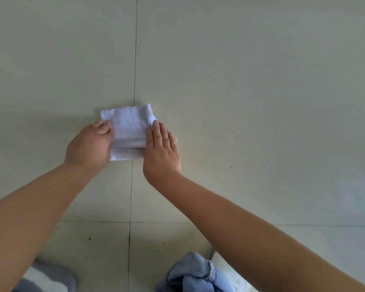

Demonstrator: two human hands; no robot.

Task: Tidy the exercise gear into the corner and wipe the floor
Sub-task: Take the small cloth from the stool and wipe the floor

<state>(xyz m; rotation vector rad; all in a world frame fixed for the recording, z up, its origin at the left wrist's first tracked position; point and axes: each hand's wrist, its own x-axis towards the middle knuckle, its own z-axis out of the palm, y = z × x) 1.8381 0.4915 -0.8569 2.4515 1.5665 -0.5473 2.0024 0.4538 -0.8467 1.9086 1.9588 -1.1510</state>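
White cloth [131, 131], folded into a thick, roughly square pad with several layers showing along its near edge, lies flat on the tiled floor [240, 91] a little left of the frame's centre. Its weave looks soft and faintly ribbed, like thin towelling, and its corners are slightly rounded and uneven. It sits across a dark grout line that runs from the top of the frame down toward the bottom.

Left hand [89, 146] rests on the cloth's left side, its fingers [102, 127] curled over the edge and grasping the cloth. Right hand [161, 150] lies palm down on the cloth's right side, fingers [158, 131] straight, close together and released, pressing the fabric against the floor. Both forearms are bare and reach in from the lower corners of the frame.

The floor is made of large, smooth, pale cream tiles with a dull sheen; a second grout line crosses horizontally in the lower part of the frame, and a few small dark specks dot the tiles near it. A brighter, bluish patch of reflected light spreads over the tiles at the right edge.

At the bottom centre-right sits a crumpled bundle of light blue fabric [194, 277] with a stitched hem. At the lower left is a grey and white soft-looking shape [49, 277], partly cut off by the frame; what it is I cannot tell.
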